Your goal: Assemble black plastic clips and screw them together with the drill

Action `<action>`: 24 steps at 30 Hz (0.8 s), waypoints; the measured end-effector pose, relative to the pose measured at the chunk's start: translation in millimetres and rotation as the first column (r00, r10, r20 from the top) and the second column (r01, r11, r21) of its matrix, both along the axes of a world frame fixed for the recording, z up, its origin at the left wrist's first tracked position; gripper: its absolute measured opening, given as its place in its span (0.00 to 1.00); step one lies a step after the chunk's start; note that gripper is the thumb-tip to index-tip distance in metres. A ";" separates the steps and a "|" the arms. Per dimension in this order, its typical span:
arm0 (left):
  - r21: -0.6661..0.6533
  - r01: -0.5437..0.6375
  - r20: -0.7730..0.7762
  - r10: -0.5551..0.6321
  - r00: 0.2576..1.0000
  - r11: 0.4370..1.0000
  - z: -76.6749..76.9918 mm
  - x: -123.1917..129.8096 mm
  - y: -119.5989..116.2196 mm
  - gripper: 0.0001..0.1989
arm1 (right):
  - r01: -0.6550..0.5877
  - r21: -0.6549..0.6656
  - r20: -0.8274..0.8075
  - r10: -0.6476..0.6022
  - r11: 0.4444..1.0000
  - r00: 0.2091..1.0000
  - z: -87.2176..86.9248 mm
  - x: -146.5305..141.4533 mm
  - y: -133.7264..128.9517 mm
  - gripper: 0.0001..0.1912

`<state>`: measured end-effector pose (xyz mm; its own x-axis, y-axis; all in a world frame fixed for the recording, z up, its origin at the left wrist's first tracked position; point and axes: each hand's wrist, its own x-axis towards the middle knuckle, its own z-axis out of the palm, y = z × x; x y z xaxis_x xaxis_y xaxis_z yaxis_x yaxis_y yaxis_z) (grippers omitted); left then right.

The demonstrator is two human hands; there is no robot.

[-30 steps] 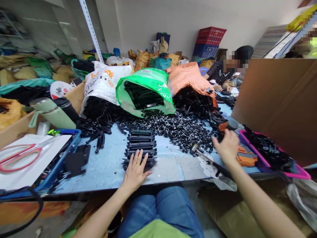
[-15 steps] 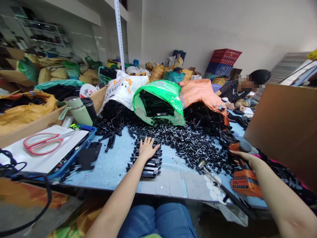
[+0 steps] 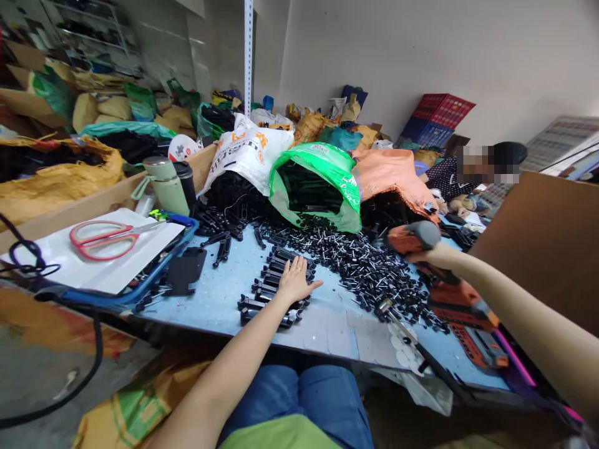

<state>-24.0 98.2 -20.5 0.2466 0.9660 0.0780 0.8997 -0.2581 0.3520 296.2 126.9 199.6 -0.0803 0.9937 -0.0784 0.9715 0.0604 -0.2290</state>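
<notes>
My left hand (image 3: pixel 296 282) lies with spread fingers on a row of black plastic parts (image 3: pixel 269 307) set side by side on the blue table. In my right hand (image 3: pixel 442 257) is an orange cordless drill (image 3: pixel 452 298), raised to the right of the screw pile and slightly blurred. My fingers wrap its handle, and its front points left. Between the hands spreads a heap of black-headed screws (image 3: pixel 360 265) with silver shanks. A long-handled metal tool (image 3: pixel 397 324) lies at the table's front right.
Behind the heap lie open sacks of black parts: white (image 3: pixel 248 153), green (image 3: pixel 322 178) and orange (image 3: pixel 390 174). At left, a blue tray (image 3: pixel 187 234) carries paper and red scissors (image 3: pixel 103 240), beside a green flask (image 3: pixel 163 187). A cardboard sheet (image 3: pixel 543 243) stands right; a co-worker (image 3: pixel 449 178) sits beyond.
My right hand has lifted the drill off the table's right side, up and to the left. My left hand stays on the row of parts. The view has shifted slightly.
</notes>
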 end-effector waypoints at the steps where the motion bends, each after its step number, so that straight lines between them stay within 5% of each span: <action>1: 0.000 0.013 0.006 -0.013 1.000 1.000 0.2 0.5 -1.1 0.46 | -0.103 -0.155 -0.042 0.098 0.983 0.994 1.5 -33.4 7.9 0.13; 6: 0.020 0.030 0.022 -0.031 0.999 0.999 1.5 -5.8 -4.6 0.48 | -0.301 -0.347 -0.048 0.304 0.888 0.952 -17.9 -194.7 52.5 0.14; 10: 0.054 0.012 0.039 -0.014 0.999 0.998 -0.4 -9.4 -5.9 0.46 | -0.350 -0.437 0.019 0.397 0.828 0.917 -36.5 -274.9 81.6 0.11; 18: 0.030 0.040 0.094 -0.042 0.995 0.999 -7.7 -14.9 0.8 0.52 | -0.316 -0.566 0.180 0.488 0.762 0.854 -51.0 -319.8 114.2 0.10; 24: -0.006 0.042 0.118 -0.041 0.992 0.999 -5.3 -17.7 -1.1 0.52 | -0.366 -0.534 0.212 0.540 0.762 0.815 -46.6 -321.0 87.5 0.11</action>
